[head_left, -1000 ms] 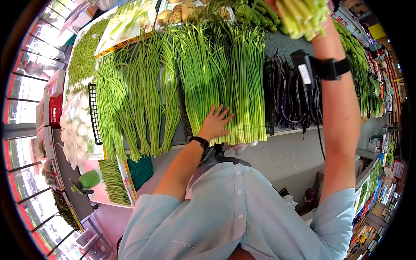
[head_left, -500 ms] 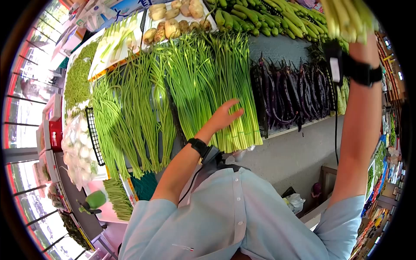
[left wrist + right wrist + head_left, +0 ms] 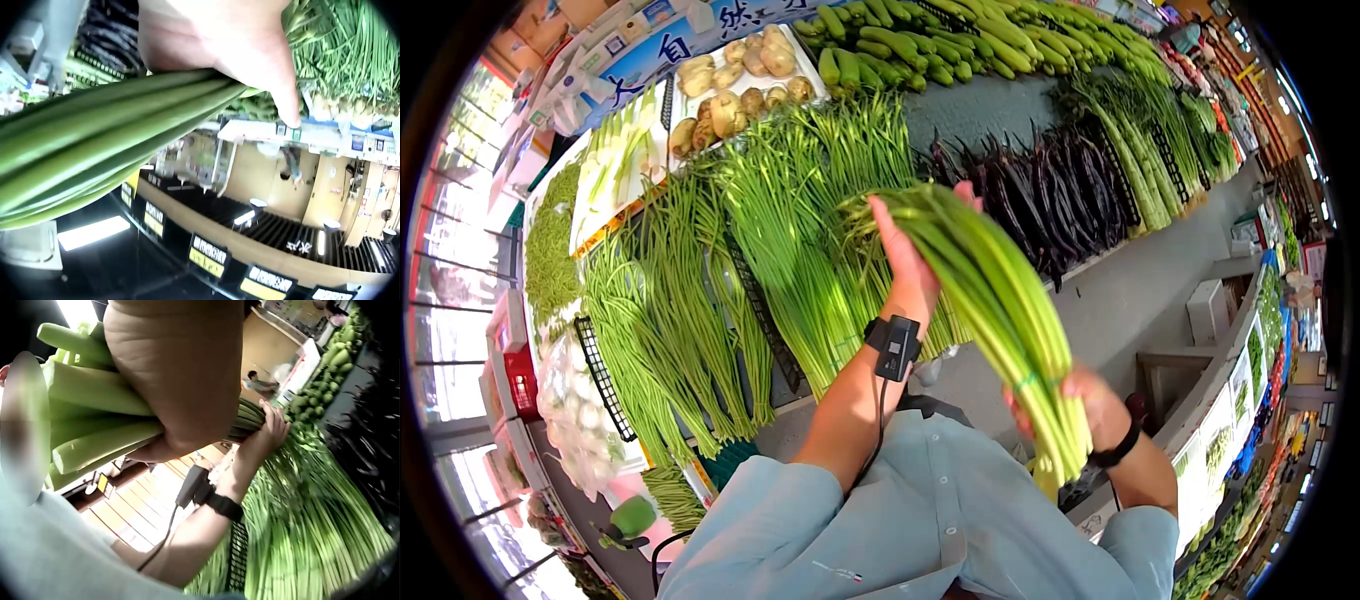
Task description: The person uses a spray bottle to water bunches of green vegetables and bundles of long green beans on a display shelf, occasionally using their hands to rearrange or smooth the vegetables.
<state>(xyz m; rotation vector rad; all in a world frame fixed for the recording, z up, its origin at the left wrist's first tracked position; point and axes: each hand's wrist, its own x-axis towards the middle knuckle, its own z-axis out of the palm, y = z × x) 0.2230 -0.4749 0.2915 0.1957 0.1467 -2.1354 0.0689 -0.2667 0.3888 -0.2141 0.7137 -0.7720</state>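
A long bunch of celery [image 3: 990, 275], bound with a green tie near its cut ends, slants across the head view in front of the person. The right hand [image 3: 1090, 405] grips it near the tie, its fingers wrapped round the stalks. At the thinner leafy end the left hand [image 3: 915, 262] holds the bunch, thumb on one side and fingertips on the other. Stalks [image 3: 106, 137] run out from under the left palm in the left wrist view. Thick cut ends [image 3: 69, 450] stick out past the right hand in the right wrist view. Part of the left fingers is hidden behind the bunch.
Below the bunch lie long green garlic stems [image 3: 790, 240], with yardlong beans [image 3: 690, 290] to their left. Dark eggplants [image 3: 1040, 195] sit to the right. Potatoes [image 3: 725, 110] on a tray and green gourds [image 3: 940, 50] line the back. The stall's front edge runs near the person.
The right hand has brought the celery down from the upper right to the person's front. The left hand has left the green stems and taken hold of the leafy end. The head view has shifted.
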